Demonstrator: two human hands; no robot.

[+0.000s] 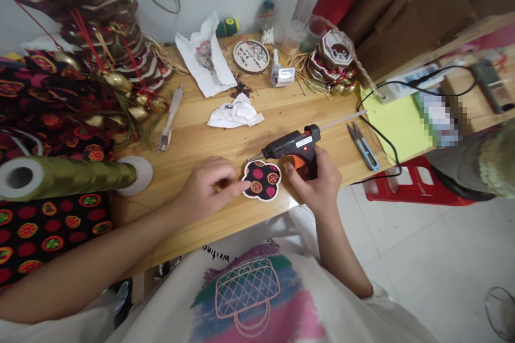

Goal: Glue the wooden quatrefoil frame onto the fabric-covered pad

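Observation:
A flower-shaped plaque [262, 181] with a pale rim and black, bright-patterned fabric lies near the table's front edge. My left hand [209, 185] is closed at its left side, fingers curled and thumb tip over the plaque's edge. What lies under those fingers is hidden. In my right hand [319, 182] is a black hot glue gun [287, 146], gripped by its handle near the orange trigger. Its nozzle points left, just above the plaque's top edge. A small red light glows on its body, and a glue stick [344, 119] sticks out behind.
Crumpled tissue [235, 112], a white pen [171, 118], blue thread snips [363, 147] and a small glue bottle [277, 69] lie around. A green ribbon roll [84, 176] and stacked ornaments [116, 37] stand left. A power strip [410, 86] and red stool [418, 185] are right.

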